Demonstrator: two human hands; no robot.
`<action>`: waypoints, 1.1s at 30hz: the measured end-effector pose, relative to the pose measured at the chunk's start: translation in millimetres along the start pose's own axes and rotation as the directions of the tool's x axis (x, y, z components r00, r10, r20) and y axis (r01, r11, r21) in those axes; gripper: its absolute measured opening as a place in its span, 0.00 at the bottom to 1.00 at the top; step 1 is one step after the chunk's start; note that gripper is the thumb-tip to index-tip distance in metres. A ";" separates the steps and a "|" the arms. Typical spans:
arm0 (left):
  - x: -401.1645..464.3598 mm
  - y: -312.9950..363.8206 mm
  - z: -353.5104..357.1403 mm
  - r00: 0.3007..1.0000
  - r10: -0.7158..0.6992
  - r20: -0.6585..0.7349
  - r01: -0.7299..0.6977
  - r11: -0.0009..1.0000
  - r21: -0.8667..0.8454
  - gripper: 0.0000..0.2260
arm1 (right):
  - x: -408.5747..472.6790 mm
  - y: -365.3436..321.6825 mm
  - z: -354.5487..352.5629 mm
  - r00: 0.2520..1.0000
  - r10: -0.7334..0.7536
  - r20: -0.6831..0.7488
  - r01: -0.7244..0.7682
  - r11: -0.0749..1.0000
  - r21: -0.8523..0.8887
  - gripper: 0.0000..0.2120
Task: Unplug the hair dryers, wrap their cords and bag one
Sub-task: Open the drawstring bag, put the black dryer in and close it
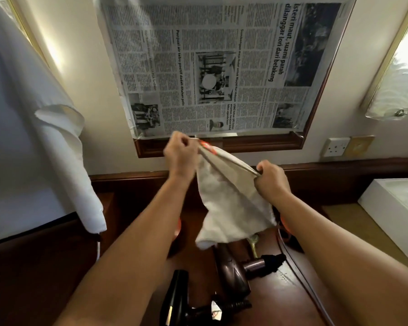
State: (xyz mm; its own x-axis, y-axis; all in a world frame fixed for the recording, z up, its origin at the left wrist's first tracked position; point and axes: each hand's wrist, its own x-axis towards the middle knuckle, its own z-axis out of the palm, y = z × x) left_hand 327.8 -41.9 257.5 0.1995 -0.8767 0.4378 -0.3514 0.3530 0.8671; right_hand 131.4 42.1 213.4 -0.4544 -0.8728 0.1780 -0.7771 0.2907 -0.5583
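1. I read the step in hand as opening the cloth bag (231, 201) so one dryer can go in. Both dryers lie on the counter (292, 300) below it, with no plug in the wall socket (336, 147), so unplugging looks done.
2. To do it well, I would pull the two rim edges apart until the mouth gapes, then lower it toward the counter's near edge rather than lifting a dryer high.
3. My left hand (180, 152) is curled tight, pinching the bag's rim by the orange patch, up near the mirror frame (257, 143).
4. My right hand (272, 176) is also curled, gripping the opposite rim edge; the cloth is stretched taut between them.
5. The brown hair dryer (236, 271) lies just under the hanging bag; the black hair dryer (178, 295) lies beside it at the near edge, and I cannot tell how its cord is wrapped.
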 end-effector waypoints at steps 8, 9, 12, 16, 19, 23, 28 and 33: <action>6.9 -83.9 -60.8 0.974 0.155 0.166 -0.207 0.906 0.368 0.08 | 16.1 8.9 -17.0 0.990 0.120 0.076 -0.135 0.965 0.227 0.08; 1.8 -92.2 -61.1 0.945 0.206 0.254 -0.296 0.869 0.396 0.15 | 19.5 5.8 -18.1 0.989 0.123 0.082 -0.142 0.949 0.283 0.07; -7.3 -108.4 -59.2 0.810 0.122 0.573 -0.482 0.695 0.534 0.27 | 32.0 -1.9 -19.3 0.981 0.145 0.125 -0.185 0.888 0.421 0.09; -20.3 -104.7 -43.1 0.690 -0.113 0.715 -0.446 0.712 0.543 0.12 | 51.9 -0.5 -14.2 0.952 0.191 0.238 -0.298 0.750 0.590 0.15; -27.0 -98.2 -29.8 0.725 -0.255 0.639 -0.178 0.827 0.533 0.05 | 62.9 6.6 -6.9 0.944 0.209 0.254 -0.322 0.745 0.584 0.17; -21.4 -100.3 -19.6 0.773 -0.336 0.537 0.002 0.849 0.529 0.15 | 64.2 17.0 1.7 0.972 0.160 0.172 -0.217 0.892 0.397 0.17; 2.5 -111.3 -17.9 0.842 -0.427 0.330 0.245 0.847 0.472 0.16 | 76.3 28.0 1.5 0.996 -0.057 0.075 0.050 0.995 0.091 0.15; 20.5 -107.3 -5.0 0.882 -0.425 0.204 0.325 0.861 0.391 0.15 | 90.6 33.4 6.3 0.997 -0.058 -0.048 0.063 0.992 0.113 0.08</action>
State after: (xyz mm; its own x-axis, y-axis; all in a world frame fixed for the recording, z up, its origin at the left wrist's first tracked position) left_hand 374.2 -96.2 174.6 0.1384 -0.9899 -0.0311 -0.5954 -0.1082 0.7961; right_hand 67.0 -29.8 205.8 -0.4291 -0.8682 0.2492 -0.7502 0.1890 -0.6336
